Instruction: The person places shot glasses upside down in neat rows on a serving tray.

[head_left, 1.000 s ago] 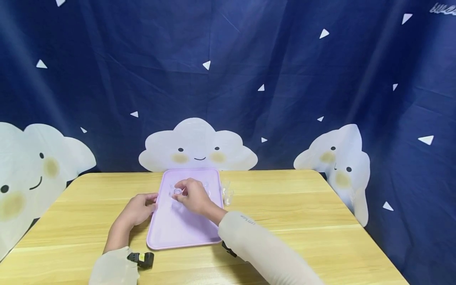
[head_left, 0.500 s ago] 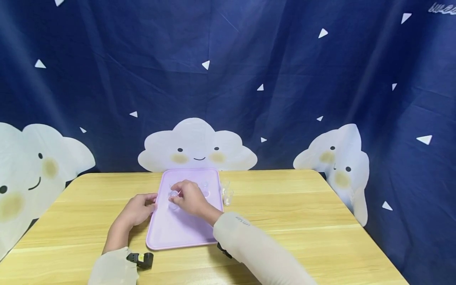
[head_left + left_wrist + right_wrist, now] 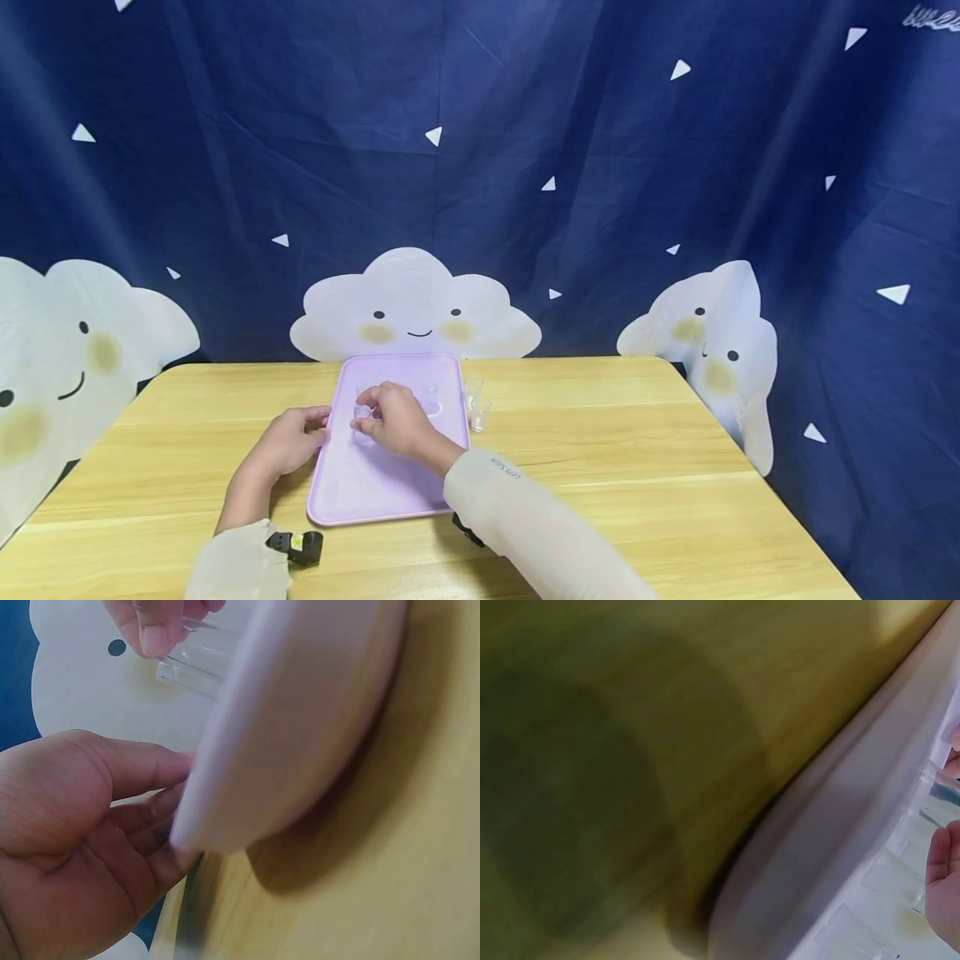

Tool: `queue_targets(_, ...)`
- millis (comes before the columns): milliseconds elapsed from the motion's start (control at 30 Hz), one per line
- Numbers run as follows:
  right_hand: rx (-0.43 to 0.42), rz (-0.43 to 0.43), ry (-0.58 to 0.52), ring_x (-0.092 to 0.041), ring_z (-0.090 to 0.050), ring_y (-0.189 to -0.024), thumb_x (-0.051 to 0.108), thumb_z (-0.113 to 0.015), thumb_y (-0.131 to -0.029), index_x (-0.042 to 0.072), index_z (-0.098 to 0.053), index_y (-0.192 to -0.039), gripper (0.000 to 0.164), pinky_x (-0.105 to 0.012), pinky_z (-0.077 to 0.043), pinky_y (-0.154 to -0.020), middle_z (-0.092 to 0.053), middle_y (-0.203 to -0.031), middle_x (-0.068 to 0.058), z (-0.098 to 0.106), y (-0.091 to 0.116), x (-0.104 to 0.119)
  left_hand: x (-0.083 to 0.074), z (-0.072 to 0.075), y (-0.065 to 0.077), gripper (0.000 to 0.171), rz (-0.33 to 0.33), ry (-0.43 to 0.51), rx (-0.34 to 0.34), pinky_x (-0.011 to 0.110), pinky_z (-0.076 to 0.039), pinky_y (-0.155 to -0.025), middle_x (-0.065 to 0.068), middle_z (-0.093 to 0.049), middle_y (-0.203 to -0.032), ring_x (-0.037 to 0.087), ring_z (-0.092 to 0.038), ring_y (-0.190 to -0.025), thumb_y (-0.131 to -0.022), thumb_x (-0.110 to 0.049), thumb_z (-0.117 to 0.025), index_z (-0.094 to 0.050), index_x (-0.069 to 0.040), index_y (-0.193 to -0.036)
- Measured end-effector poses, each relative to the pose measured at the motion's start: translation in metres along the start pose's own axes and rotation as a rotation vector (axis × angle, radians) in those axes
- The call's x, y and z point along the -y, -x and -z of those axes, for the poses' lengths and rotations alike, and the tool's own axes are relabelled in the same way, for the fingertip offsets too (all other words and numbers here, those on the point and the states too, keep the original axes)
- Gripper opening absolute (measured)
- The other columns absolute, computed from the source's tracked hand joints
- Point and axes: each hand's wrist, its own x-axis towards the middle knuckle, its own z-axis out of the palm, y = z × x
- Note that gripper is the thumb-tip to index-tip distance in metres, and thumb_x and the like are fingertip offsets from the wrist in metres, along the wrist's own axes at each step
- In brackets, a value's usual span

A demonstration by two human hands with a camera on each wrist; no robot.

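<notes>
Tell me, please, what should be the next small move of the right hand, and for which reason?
Probably settle the clear cup gently onto the purple tray: the right hand pinches this cup low over the tray, while the left hand holds the tray's edge. Whether the cup already touches the tray is hard to tell.

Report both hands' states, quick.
Left hand: closed, holding the edge of the lilac tray.
Right hand: closed, holding a small clear cup.
</notes>
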Motion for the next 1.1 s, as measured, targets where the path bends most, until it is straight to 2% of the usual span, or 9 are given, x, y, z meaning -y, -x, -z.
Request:
queue_targets(233,0.044,0.000,-0.032,-0.001,-0.060,-0.084,0.020,-0.082,-0.088,0.008,-0.073,-0.119,0.035,-0.011,-0.049,-0.077,-0.069,-0.097,0.001,0.004,0.002,-0.002,0.000,0.000,0.000,0.042,-0.002,-0.005,0.006,0.059,-0.050,-0.098,0.025,-0.069,-0.116,0.043,-0.064,-0.111,-0.096,-0.002,-0.059,-0.057,0.015,-0.135)
queue_targets(333,0.068,0.002,-0.053,-0.003,-0.063,-0.088,0.017,-0.082,-0.088,0.006,-0.071,-0.123,0.038,-0.011,-0.050,-0.080,-0.071,-0.103,-0.002,0.011,0.002,-0.002,0.001,0.000,0.000,0.042,-0.010,-0.015,0.005,0.060,-0.050,-0.098,0.025,-0.070,-0.116,0.043,-0.065,-0.110,-0.096,-0.003,-0.059,-0.057,0.015,-0.134)
queue_targets(500,0.061,0.040,-0.073,-0.008,-0.067,-0.092,0.013,-0.079,-0.090,0.002,-0.070,-0.124,0.037,-0.012,-0.051,-0.081,-0.072,-0.112,-0.011,0.029,0.004,-0.004,0.001,-0.001,0.000,0.042,-0.005,-0.019,0.003,0.060,-0.050,-0.098,0.026,-0.069,-0.117,0.043,-0.064,-0.111,-0.096,-0.003,-0.059,-0.057,0.014,-0.134)
queue_targets(800,0.074,0.119,0.022,-0.011,-0.068,-0.095,0.015,-0.076,-0.093,0.004,-0.070,-0.123,0.033,-0.015,-0.053,-0.085,-0.073,-0.113,-0.008,0.069,0.008,-0.012,-0.002,0.000,0.000,0.043,0.019,-0.014,0.013,0.060,-0.049,-0.100,0.027,-0.068,-0.120,0.044,-0.063,-0.114,-0.097,-0.003,-0.058,-0.055,0.015,-0.137)
queue_targets(1100,0.057,0.158,0.100,-0.019,-0.070,-0.096,0.014,-0.076,-0.093,0.003,-0.070,-0.122,0.032,-0.024,-0.057,-0.086,-0.072,-0.114,-0.011,0.108,0.020,-0.036,-0.002,0.000,0.000,0.043,0.020,-0.015,0.015,0.062,-0.047,-0.101,0.028,-0.067,-0.121,0.046,-0.061,-0.116,-0.097,-0.003,-0.058,-0.054,0.015,-0.137)
